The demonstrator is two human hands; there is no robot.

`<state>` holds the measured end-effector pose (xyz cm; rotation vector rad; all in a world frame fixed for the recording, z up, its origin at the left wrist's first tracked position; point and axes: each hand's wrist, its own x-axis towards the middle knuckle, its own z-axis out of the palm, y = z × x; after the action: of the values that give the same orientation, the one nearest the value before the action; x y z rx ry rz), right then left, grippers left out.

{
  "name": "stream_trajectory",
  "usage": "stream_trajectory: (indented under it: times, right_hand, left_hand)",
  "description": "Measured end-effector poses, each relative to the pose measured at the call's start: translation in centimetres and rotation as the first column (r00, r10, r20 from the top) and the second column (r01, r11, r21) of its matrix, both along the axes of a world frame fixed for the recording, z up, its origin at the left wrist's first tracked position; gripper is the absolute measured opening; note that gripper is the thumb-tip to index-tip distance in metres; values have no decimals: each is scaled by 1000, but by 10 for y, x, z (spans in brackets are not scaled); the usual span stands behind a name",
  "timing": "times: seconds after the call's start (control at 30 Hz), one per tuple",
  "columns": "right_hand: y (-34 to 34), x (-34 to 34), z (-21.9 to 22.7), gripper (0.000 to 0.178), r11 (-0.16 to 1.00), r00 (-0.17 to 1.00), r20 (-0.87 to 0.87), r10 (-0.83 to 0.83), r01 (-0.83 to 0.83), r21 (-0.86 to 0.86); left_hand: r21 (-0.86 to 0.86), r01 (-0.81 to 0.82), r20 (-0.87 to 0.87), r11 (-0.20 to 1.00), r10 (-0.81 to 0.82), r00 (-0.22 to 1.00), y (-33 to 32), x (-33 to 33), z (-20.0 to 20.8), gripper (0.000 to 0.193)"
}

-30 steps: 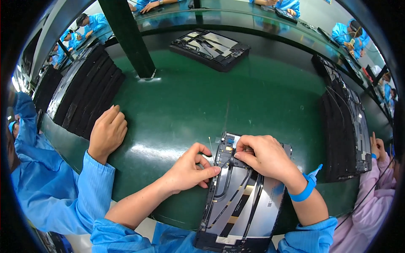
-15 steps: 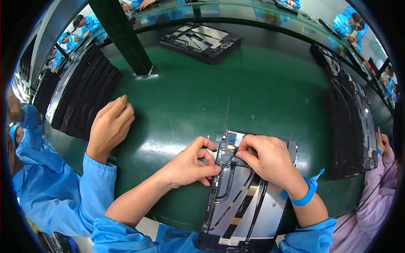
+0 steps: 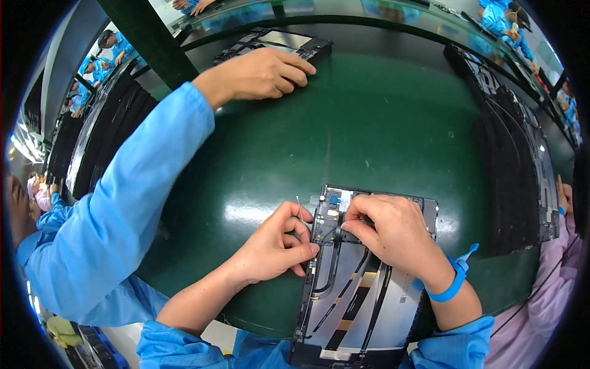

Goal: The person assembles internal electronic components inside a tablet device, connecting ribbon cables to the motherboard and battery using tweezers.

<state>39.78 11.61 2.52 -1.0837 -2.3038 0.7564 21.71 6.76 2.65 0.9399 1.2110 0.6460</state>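
An opened tablet [image 3: 393,295] lies in front of me, its circuit board [image 3: 327,224] at the far end and a silvery battery with dark flat cables below. My left hand [image 3: 273,246] is closed at the tablet's left edge, the thumb touching the frame. A thin pale cable [image 3: 298,202] sticks up from between its fingers. My right hand [image 3: 390,230], with a blue wrist strap [image 3: 453,283], pinches with thumb and forefinger over the board. Whatever is between those fingertips is hidden.
From the left, a co-worker's blue-sleeved arm [image 3: 160,166] reaches over the green table [image 3: 369,135] to another opened tablet [image 3: 286,42] at the back. Stacked black tablet units stand at left [image 3: 110,129] and right [image 3: 510,166]. A green post [image 3: 147,40] rises at back left.
The co-worker's arm has swung from the left side up to the tablet at the back. My hands stay almost in place at the board; the view has shifted slightly.
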Motion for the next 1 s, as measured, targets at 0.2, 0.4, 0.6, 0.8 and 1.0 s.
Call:
stream_trajectory:
  times: [0.2, 0.4, 0.6, 0.8, 1.0]
  right_hand:
    - [3, 4, -1, 11, 999, 1000, 6, 26, -25, -30]
    - [3, 4, 2, 12, 998, 1000, 22, 21, -19, -68]
    - [2, 0, 17, 14, 991, 999, 32, 36, -32, -130]
    - [2, -7, 26, 16, 996, 984, 179, 6, 10, -90]
    - [3, -9, 25, 22, 969, 958, 286, 16, 55, -240]
  left_hand:
    - [-43, -47, 7, 998, 47, 999, 1, 4, 0, 37]
    - [-14, -64, -5, 998, 64, 998, -2, 4, -2, 36]
    - [-9, -70, 1, 997, 70, 998, -4, 3, 2, 35]
    - [5, -79, 7, 997, 79, 997, -6, 0, 0, 35]
    - [34, -87, 33, 996, 86, 996, -8, 0, -4, 35]
